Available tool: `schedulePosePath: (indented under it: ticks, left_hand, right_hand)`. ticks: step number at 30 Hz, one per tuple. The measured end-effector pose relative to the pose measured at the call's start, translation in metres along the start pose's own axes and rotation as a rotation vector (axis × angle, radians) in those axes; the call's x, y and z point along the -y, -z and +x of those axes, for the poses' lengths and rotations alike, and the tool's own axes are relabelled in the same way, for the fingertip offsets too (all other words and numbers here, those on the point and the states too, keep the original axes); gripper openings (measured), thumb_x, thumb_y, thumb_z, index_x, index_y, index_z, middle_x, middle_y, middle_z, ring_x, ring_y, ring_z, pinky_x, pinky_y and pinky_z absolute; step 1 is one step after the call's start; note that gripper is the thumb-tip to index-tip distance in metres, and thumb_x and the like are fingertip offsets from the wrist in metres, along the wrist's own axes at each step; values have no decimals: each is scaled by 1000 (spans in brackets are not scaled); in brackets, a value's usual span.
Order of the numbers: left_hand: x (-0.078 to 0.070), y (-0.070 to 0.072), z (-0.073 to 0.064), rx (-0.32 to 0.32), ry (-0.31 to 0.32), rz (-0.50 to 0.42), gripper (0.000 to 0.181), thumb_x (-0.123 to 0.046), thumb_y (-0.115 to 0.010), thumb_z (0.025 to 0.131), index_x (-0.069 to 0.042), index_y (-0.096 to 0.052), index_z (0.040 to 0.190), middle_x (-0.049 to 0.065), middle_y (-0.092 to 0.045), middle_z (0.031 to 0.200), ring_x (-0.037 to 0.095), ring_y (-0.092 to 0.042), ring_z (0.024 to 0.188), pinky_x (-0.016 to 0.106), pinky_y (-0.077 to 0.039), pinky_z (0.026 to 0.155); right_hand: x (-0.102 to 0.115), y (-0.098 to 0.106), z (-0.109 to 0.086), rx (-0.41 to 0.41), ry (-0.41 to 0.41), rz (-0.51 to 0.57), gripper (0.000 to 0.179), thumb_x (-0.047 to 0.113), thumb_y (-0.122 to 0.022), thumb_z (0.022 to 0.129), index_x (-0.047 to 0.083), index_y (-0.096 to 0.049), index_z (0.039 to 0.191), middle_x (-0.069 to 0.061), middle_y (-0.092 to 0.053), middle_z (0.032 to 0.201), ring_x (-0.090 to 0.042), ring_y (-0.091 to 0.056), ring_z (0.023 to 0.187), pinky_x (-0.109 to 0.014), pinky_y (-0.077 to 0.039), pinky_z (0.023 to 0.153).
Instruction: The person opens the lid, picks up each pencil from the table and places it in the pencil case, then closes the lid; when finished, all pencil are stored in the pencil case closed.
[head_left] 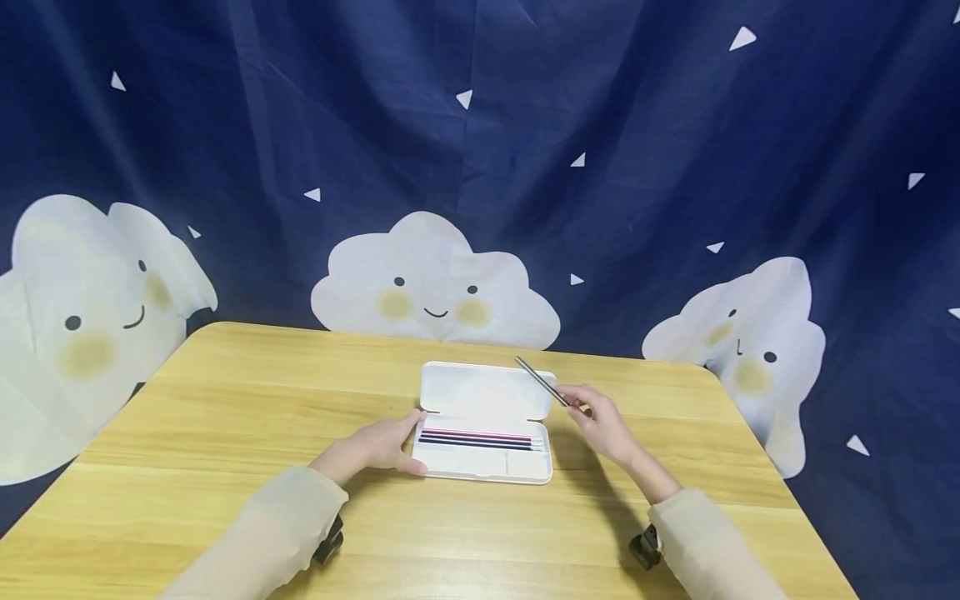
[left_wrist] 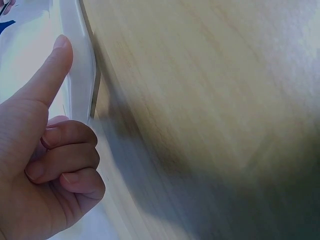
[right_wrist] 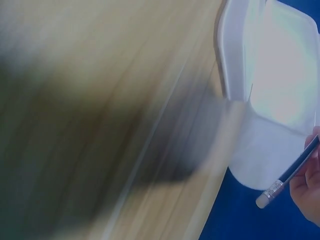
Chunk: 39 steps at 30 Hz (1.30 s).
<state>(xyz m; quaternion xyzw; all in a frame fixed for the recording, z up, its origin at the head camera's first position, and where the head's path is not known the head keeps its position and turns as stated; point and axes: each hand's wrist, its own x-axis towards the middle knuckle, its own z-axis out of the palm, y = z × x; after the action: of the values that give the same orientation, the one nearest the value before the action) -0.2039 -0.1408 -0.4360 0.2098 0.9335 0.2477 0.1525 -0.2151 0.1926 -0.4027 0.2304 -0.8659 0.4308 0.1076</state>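
Observation:
A white pencil case (head_left: 480, 464) lies on the table with its lid (head_left: 483, 390) swung back. Inside, several pencils (head_left: 476, 439), mostly dark with one pink, rest side by side near the hinge. My left hand (head_left: 378, 444) holds the case's left end, thumb at the front corner and a finger at the back corner. In the left wrist view the thumb lies along the white rim and other fingers are curled. My right hand (head_left: 603, 423) pinches a dark pencil (head_left: 542, 381) above the case's right side. Its eraser end (right_wrist: 270, 194) shows in the right wrist view.
The wood-grain table (head_left: 262, 400) extends around the case on all sides. Behind it hangs a dark blue curtain (head_left: 450, 167) with white clouds and triangles. A small compartment (head_left: 527, 463) sits at the case's front right.

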Motion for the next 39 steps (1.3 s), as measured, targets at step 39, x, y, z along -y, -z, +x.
schedulePosePath:
  ticks: [39]
  left_hand:
    - [-1, 0, 1, 2, -4, 1, 89, -39, -77, 68, 0, -32, 135, 30, -52, 120, 40, -52, 108, 49, -41, 92]
  right_hand:
    - [1, -69, 27, 317, 234, -204, 17, -7, -60, 77, 0, -70, 88, -7, -66, 81, -13, -56, 73, -22, -48, 70]
